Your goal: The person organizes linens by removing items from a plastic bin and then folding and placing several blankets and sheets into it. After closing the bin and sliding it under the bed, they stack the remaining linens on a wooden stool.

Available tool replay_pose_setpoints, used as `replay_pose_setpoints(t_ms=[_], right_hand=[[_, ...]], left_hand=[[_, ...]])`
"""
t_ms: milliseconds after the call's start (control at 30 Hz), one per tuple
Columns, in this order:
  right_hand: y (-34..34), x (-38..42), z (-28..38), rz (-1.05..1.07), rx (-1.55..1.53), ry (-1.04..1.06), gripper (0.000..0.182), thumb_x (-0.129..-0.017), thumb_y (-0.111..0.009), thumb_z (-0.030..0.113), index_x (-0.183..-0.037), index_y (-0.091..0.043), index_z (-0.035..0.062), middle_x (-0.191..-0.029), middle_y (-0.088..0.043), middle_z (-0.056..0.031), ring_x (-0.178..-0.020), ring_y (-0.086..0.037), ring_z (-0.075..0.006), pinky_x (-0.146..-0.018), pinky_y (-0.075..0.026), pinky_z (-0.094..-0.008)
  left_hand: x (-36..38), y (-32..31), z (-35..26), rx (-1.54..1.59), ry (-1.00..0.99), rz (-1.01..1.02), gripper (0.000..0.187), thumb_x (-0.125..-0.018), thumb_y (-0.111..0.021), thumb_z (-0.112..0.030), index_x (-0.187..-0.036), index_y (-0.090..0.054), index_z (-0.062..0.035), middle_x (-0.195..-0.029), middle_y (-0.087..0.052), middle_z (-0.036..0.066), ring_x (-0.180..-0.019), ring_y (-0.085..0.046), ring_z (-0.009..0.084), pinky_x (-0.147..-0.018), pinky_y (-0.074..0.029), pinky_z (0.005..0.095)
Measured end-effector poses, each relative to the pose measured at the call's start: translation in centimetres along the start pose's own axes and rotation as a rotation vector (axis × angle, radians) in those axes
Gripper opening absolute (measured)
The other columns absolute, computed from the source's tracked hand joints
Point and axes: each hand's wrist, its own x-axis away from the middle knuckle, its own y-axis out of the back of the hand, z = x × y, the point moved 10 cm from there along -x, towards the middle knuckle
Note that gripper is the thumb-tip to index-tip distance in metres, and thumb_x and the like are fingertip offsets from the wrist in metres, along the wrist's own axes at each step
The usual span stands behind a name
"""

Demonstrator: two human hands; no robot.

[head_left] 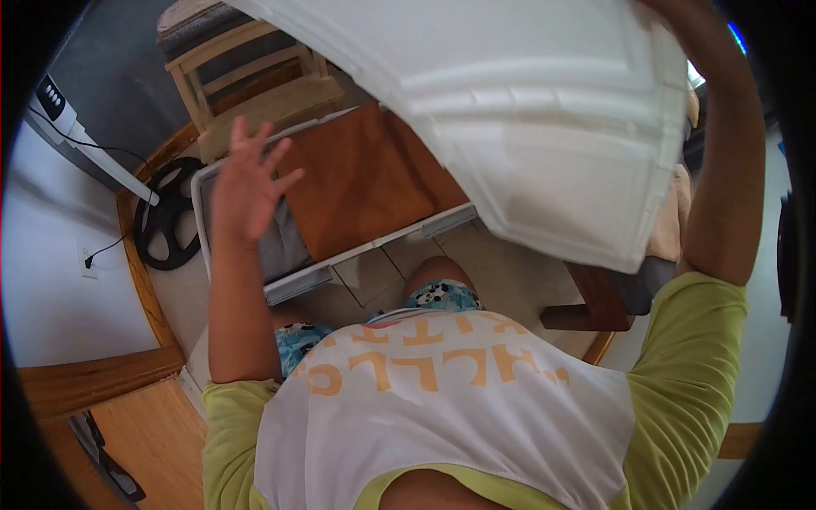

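My left hand (pixel 249 180) is raised with its fingers spread, and nothing is in it. It hovers over the left end of a white storage box (pixel 200 223). Inside the box lie a folded orange-brown cloth (pixel 353 174) and a grey cloth (pixel 285 242). A large white plastic lid (pixel 544 127) hangs tilted above the box's right side and hides that end. At the top edge of the view, my right hand (pixel 667 10) grips the lid's far edge; its fingers are mostly out of sight.
A wooden step chair (pixel 255 93) with folded fabric on top stands behind the box. To the left are a white fan pole with a black round base (pixel 170 212), a cord and a wall outlet (pixel 87 257). Dark wooden furniture (pixel 595 293) stands at right.
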Motion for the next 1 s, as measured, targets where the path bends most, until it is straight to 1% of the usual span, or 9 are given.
replay_pose_setpoints(t_ms=[100, 300, 333, 467, 567, 733, 833, 900, 1000], right_hand=[[-5.6, -0.5, 9.9, -0.089, -0.053, 0.446, 0.055, -0.083, -0.063, 0.021, -0.131, -0.047, -0.0012, -0.114, -0.061, -0.0205, -0.105, -0.06, -0.0268, -0.088, -0.049, -0.0357], [-23.0, 9.7, 21.8, 0.341, -0.167, 0.974, 0.04, -0.079, -0.058, 0.018, -0.11, -0.053, -0.0056, -0.087, -0.062, -0.0188, -0.07, -0.066, -0.0332, -0.062, -0.054, -0.0394], [-26.9, 11.6, 22.5, 0.606, -0.271, 0.8, 0.047, -0.082, -0.057, 0.023, -0.118, -0.049, -0.0066, -0.102, -0.059, -0.0215, -0.081, -0.066, -0.0338, -0.07, -0.053, -0.0411], [-30.7, 16.3, 18.9, 0.951, -0.65, 0.678, 0.062, -0.091, -0.056, 0.039, -0.135, -0.041, -0.0009, -0.127, -0.046, -0.0212, -0.116, -0.052, -0.0327, -0.095, -0.043, -0.0416], [-33.4, 16.7, 4.5, 1.168, -1.009, -0.205, 0.062, -0.093, -0.053, 0.047, -0.138, -0.041, 0.0072, -0.139, -0.042, -0.0168, -0.126, -0.043, -0.0284, -0.106, -0.034, -0.0368], [-26.5, 26.4, -24.6, 1.07, 0.355, -0.773, 0.056, -0.09, -0.057, 0.039, -0.132, -0.049, 0.0033, -0.132, -0.05, -0.0212, -0.12, -0.05, -0.035, -0.1, -0.04, -0.0413], [-25.2, 36.7, -31.5, 0.761, 0.327, -0.856, 0.056, -0.087, -0.061, 0.038, -0.128, -0.052, 0.0003, -0.127, -0.054, -0.0202, -0.114, -0.053, -0.0299, -0.094, -0.044, -0.0387], [-22.5, 39.4, -26.4, 0.792, -0.19, -1.517, 0.049, -0.085, -0.064, 0.037, -0.115, -0.061, -0.0011, -0.107, -0.062, -0.015, -0.094, -0.059, -0.0217, -0.081, -0.047, -0.0347], [-22.2, 39.1, -29.2, 0.712, -0.561, -1.397, 0.039, -0.085, -0.065, 0.036, -0.1, -0.066, 0.0004, -0.087, -0.063, -0.0079, -0.073, -0.057, -0.0153, -0.068, -0.046, -0.0322]], left_hand=[[2.2, 3.9, -3.2, 0.326, 0.036, -0.005, 0.08, -0.092, -0.051, -0.046, -0.15, -0.007, -0.0144, -0.153, -0.013, 0.022, -0.14, -0.015, 0.0434, -0.104, -0.026, 0.0659], [7.9, 12.8, -9.6, 0.506, -0.213, 0.129, 0.106, -0.075, -0.057, -0.067, -0.147, -0.017, -0.0003, -0.155, -0.009, 0.021, -0.143, -0.004, 0.0392, -0.109, -0.006, 0.0673], [10.0, 15.1, -10.8, 0.336, -0.346, -0.423, 0.107, -0.077, -0.057, -0.066, -0.147, -0.013, 0.0016, -0.155, -0.011, 0.018, -0.143, -0.008, 0.0333, -0.114, -0.007, 0.0571], [14.1, 19.9, -8.3, 0.316, -0.038, -0.465, 0.083, -0.089, -0.05, -0.051, -0.147, -0.02, -0.0004, -0.148, -0.031, 0.018, -0.135, -0.031, 0.0332, -0.114, -0.019, 0.0453], [15.6, 22.6, -6.5, 0.044, 0.089, -0.459, 0.072, -0.088, -0.054, -0.034, -0.147, -0.025, -0.0034, -0.146, -0.035, 0.017, -0.133, -0.036, 0.0325, -0.112, -0.025, 0.0435], [16.6, 21.4, -6.8, -0.061, 0.241, -0.534, 0.07, -0.079, -0.053, -0.014, -0.145, -0.031, -0.006, -0.142, -0.041, 0.015, -0.13, -0.04, 0.0309, -0.111, -0.028, 0.0419], [16.1, 21.0, -6.9, -0.03, 0.211, -0.554, 0.071, -0.079, -0.052, -0.017, -0.146, -0.03, -0.0061, -0.143, -0.04, 0.015, -0.13, -0.04, 0.0304, -0.111, -0.028, 0.0412], [16.0, 21.5, -7.4, -0.031, 0.188, -0.562, 0.071, -0.079, -0.052, -0.018, -0.146, -0.03, -0.0063, -0.144, -0.039, 0.015, -0.13, -0.039, 0.0307, -0.111, -0.027, 0.0414], [16.5, 21.3, -9.6, -0.043, 0.142, -0.589, 0.072, -0.081, -0.051, -0.02, -0.147, -0.027, -0.0066, -0.146, -0.037, 0.014, -0.132, -0.038, 0.031, -0.112, -0.026, 0.0419]])
